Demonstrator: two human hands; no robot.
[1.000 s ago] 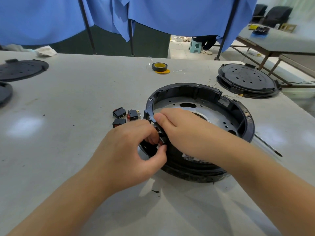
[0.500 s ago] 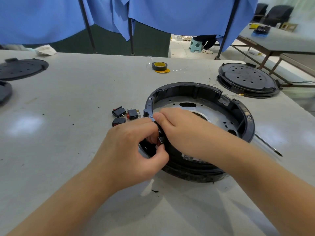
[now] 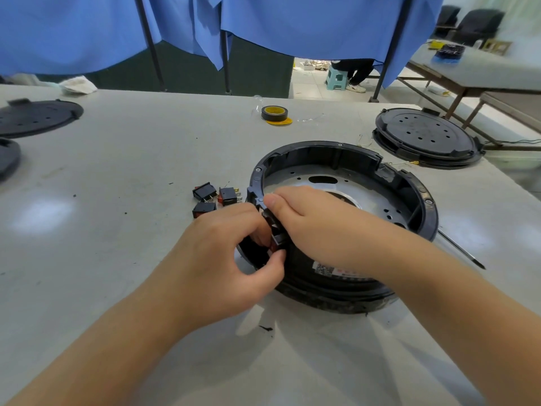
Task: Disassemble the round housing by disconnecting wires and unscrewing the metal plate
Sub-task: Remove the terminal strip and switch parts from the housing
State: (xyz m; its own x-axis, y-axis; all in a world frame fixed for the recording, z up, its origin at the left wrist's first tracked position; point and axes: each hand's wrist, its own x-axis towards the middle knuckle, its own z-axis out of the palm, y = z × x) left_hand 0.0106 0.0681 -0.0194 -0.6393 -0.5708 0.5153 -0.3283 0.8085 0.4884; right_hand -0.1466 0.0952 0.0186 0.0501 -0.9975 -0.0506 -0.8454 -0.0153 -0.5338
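Head view: round black housing [image 3: 345, 218] sits on the grey desk [image 3: 123, 177], open side up. Silver metal plate [image 3: 295, 178] with holes lies inside it at the bottom, partly hidden by the right hand.

Left hand [image 3: 222, 265] is at the housing's near-left rim, outside the wall. Thumb and curled fingers pinch a small black-and-red switch part [image 3: 276, 240] seated in the rim. Right hand [image 3: 319, 227] comes over the housing from the inside, fingers curled on the same switch part from the other side; its fingertip presses the rim top just above the part. Whether any wire is attached there: cannot tell, hands cover it.

A white label [image 3: 325, 269] shows on the housing's outer wall, below the right wrist.

Relative to the housing:
- Just left of it, three loose rocker switches [image 3: 216, 197], black with red, clustered together, near the rim but apart from it.
- Right of it, a thin screwdriver shaft [image 3: 459, 249] lies on the desk, partly tucked behind the rim.
- Far right behind it, a round black cover [image 3: 424, 136] with holes, flat on the desk; thin wires [image 3: 401, 164] lie between the two.
- Behind it, a black tape roll [image 3: 274, 113] resting on a yellow disc.
- Far left, two more black round covers [image 3: 38, 115] at the desk edge.

Blue cloth [image 3: 292, 22] hangs behind the desk.
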